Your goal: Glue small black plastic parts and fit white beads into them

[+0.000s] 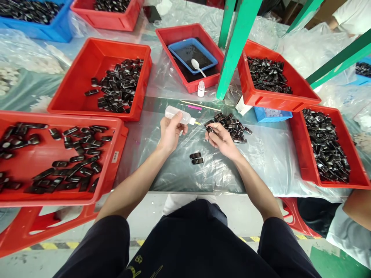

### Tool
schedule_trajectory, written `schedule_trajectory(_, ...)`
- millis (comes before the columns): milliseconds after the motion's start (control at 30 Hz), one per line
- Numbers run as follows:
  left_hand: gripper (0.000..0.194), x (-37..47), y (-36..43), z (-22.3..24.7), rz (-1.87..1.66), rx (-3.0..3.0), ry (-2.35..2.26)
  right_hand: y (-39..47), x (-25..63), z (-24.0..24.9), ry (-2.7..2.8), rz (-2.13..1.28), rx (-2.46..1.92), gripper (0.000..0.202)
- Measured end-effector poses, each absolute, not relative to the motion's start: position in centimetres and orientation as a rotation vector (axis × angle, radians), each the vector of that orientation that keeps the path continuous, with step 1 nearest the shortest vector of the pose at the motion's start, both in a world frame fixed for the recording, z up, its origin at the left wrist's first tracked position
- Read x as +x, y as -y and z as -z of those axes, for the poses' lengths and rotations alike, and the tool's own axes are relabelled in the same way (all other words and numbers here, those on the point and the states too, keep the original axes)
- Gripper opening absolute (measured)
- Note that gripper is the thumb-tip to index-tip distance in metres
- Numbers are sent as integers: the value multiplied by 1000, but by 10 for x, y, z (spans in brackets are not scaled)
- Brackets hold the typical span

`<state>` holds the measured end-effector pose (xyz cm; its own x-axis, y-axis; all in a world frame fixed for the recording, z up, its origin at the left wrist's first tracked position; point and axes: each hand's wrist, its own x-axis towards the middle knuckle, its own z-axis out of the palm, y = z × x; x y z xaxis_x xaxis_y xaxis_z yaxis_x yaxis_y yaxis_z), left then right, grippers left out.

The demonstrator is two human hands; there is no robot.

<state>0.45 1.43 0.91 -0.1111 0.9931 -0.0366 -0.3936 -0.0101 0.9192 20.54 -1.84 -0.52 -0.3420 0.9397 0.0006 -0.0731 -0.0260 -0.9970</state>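
Observation:
My left hand (171, 133) is wrapped round a translucent squeeze bottle (175, 113) with a thin needle tip, which lies tilted and points right. The needle reaches the small black part (209, 129) pinched in the fingers of my right hand (222, 139); whether they touch I cannot tell. Just behind my right hand lies a heap of similar black parts (233, 125). Two more black parts (197, 158) rest side by side on the plastic-covered table (179, 173), nearer to me.
Red bins with black parts stand left (108, 162) and right (301, 162). At the back, a red bin (188, 87) holds a blue tray (174, 48) with a white spoon (197, 65). A small dropper bottle (201, 89), a pink stick (194, 107) and a green post (232, 58) are nearby.

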Motion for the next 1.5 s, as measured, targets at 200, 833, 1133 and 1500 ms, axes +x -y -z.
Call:
schedule_trajectory(200,43,5,-14,-10,-1435,838,-1016,20,206,1,1364,-1506,-938,57)
schedule_trajectory(833,60,2,-19,2,-1446,982,-968,17,209,14,1440,-1467,-797,46)
schedule_trajectory(1133,58,1,-17,6,-1473,1127,-943,19,208,12,1466,-1435,-759,43)
schedule_trajectory(1500,57,1,-16,5,-1481,1123,-900,19,208,11,1459,-1442,-740,39)
